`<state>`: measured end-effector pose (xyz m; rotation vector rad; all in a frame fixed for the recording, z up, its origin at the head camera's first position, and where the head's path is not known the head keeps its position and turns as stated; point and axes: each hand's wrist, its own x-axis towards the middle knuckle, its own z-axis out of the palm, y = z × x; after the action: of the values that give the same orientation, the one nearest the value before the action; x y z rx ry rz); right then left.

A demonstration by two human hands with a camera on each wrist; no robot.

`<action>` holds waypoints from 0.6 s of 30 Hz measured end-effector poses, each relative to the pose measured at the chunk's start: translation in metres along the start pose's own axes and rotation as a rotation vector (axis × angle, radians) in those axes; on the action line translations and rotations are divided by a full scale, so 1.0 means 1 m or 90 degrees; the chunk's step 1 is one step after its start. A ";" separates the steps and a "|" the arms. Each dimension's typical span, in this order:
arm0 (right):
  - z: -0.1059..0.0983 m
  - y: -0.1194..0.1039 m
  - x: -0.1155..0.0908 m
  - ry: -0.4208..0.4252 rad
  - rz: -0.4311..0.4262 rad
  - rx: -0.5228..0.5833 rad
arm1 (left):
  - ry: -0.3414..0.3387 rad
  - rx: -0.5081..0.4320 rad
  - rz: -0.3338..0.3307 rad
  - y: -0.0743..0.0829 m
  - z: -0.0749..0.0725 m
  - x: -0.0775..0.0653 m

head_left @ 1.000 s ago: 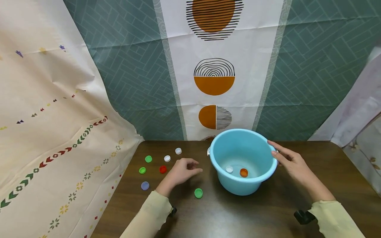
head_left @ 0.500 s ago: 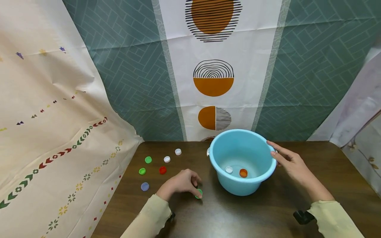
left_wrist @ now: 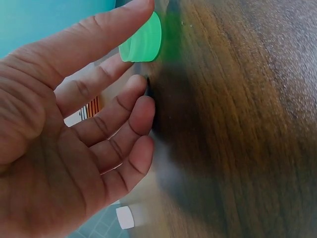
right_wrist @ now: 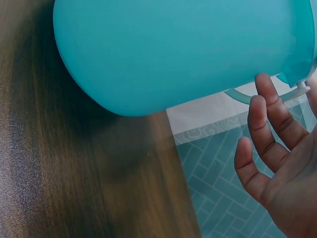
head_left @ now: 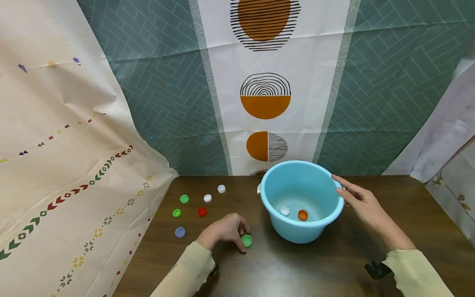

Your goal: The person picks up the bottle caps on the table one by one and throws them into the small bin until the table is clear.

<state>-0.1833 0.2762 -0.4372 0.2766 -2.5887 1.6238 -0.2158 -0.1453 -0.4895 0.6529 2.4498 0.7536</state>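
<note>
While a teal-and-white patterned cloth (head_left: 265, 60) hangs beyond the left hand (head_left: 224, 232) and right hand (head_left: 365, 205), a cream cloth (head_left: 74, 136) with rows of small motifs slopes down to their left. Beneath them, the brown tabletop (head_left: 282, 272) shows wood grain and a pale sheen. Between the hands, nearer the right, stands a light blue bucket (head_left: 297, 233). The right hand holds its rim by thumb and forefinger; the left flanks a green cap (head_left: 246, 241) at the tabletop with thumb and forefinger, gripping it or not I cannot tell. Six more caps (head_left: 202, 211) lie left of and beyond that hand.
</note>
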 end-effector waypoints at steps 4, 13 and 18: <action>0.000 0.000 0.000 -0.001 0.001 -0.002 | -0.002 0.007 0.004 0.000 0.001 0.001; -0.001 0.000 0.002 -0.001 0.007 -0.006 | 0.004 -0.007 0.013 -0.001 0.001 0.002; -0.001 0.001 0.002 -0.001 0.007 -0.007 | 0.007 -0.010 0.019 -0.003 0.001 0.002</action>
<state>-0.1853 0.2774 -0.4372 0.2631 -2.6049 1.6135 -0.2170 -0.1458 -0.4924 0.6828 2.4468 0.7891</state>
